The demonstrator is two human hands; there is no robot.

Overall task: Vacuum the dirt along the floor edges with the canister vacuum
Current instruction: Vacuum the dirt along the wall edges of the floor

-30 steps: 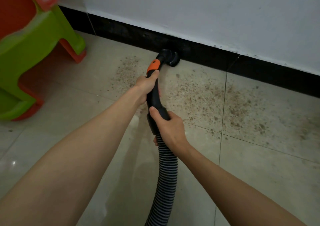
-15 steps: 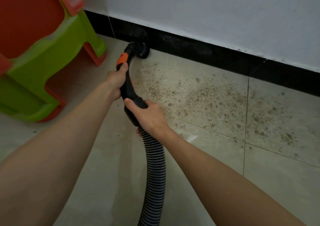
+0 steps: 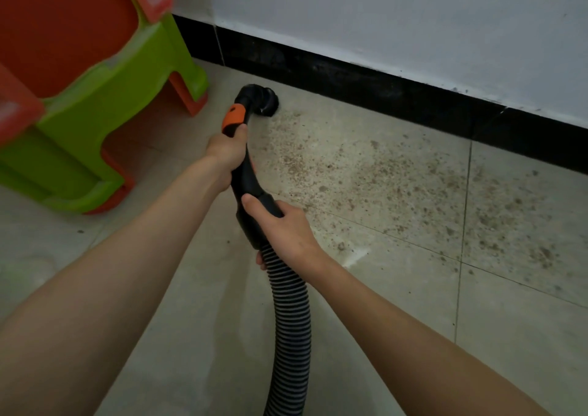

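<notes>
With your left grip (image 3: 226,152) and right grip (image 3: 280,224) both wrapped around the vacuum handle (image 3: 246,177), brush nozzle (image 3: 265,101) ahead at the baseboard (image 3: 381,89), sweep next rightward through the dirt (image 3: 397,180).

a white wall (image 3: 381,17) meets a black baseboard (image 3: 397,94). beige floor tiles (image 3: 397,304) lie below. a green-and-orange plastic stool (image 3: 95,97) stands left.

Black plastic vacuum handle with an orange collar (image 3: 245,161) ends in a round black brush nozzle (image 3: 265,102) sitting on the floor by the baseboard. Ribbed black-and-grey hose (image 3: 291,326) trails back, and brown gritty dirt (image 3: 397,180) is scattered over the tiles to its right.
</notes>
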